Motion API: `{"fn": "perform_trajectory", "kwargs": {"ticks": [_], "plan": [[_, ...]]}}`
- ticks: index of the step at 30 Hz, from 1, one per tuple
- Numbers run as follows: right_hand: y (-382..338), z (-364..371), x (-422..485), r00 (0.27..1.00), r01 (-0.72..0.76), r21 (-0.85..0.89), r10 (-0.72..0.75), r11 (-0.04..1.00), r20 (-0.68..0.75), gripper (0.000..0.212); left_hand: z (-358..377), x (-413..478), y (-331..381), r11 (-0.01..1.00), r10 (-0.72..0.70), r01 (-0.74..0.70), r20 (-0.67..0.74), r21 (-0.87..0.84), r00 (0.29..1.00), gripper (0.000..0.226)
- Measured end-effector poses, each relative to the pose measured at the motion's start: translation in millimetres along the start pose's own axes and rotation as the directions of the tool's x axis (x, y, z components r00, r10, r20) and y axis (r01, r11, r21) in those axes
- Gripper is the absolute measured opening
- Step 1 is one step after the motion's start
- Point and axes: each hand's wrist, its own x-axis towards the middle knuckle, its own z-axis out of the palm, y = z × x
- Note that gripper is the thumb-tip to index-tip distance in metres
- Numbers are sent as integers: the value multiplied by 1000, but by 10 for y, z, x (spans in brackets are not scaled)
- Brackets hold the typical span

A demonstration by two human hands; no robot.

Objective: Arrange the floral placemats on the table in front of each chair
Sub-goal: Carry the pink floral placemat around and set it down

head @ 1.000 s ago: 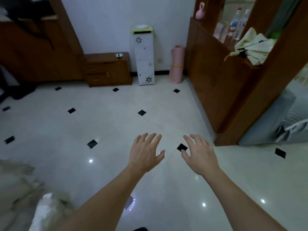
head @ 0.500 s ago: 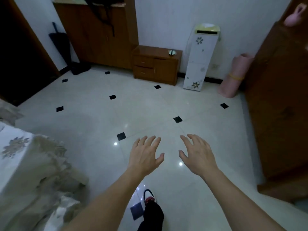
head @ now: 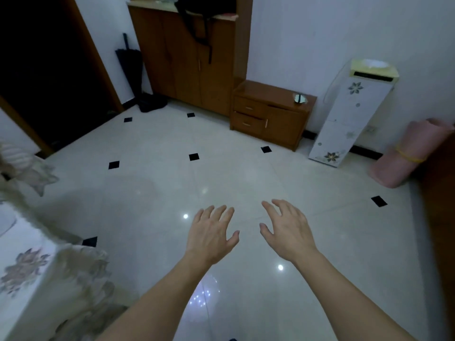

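My left hand point(head: 211, 233) and my right hand point(head: 286, 228) are stretched out side by side over the pale tiled floor, palms down, fingers spread and holding nothing. At the left edge a table point(head: 22, 274) shows, draped in a white cloth with a floral print and a lacy hem. No placemat is plainly visible; only a corner of the tabletop is in view.
A low wooden drawer cabinet point(head: 270, 116) stands against the far wall, with a tall wooden cupboard point(head: 187, 57) to its left. A white flowered floor unit point(head: 344, 114) and a rolled pink mat point(head: 408, 153) stand at the right. A dark doorway point(head: 44, 70) opens at upper left.
The view has swung left: the cabinet and white unit slid to the right, and the clothed table came further into view at the left. Both hands stay open and keep their pose.
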Motion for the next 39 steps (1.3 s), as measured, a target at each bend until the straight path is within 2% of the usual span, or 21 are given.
{"fn": "perform_trajectory", "kwargs": {"ticks": [8,17,22,26,33,39], "plan": [[-427,210,1284,985,168,2,-168,986,35,57,-48,701,-779,988,-154,154,-25,1,988,64],[-981,466,3085,924,377,52,-380,925,46,57,-43,1693,-1833,949,-302,304,-35,83,953,65],[-1349,535,4232,876,472,96,-479,876,64,57,-198,2464,-2489,899,-415,415,-33,141,909,68],[-1669,601,4966,822,557,111,-566,823,68,57,-363,2899,-2971,839,-513,519,-84,163,854,68],[-2333,792,5734,729,656,173,-676,735,107,57,-383,3037,-3642,729,-667,669,-66,149,742,66],[-2982,1092,6294,662,715,169,-735,678,148,58,-296,3238,-4344,686,-714,714,-59,141,698,68]]}}
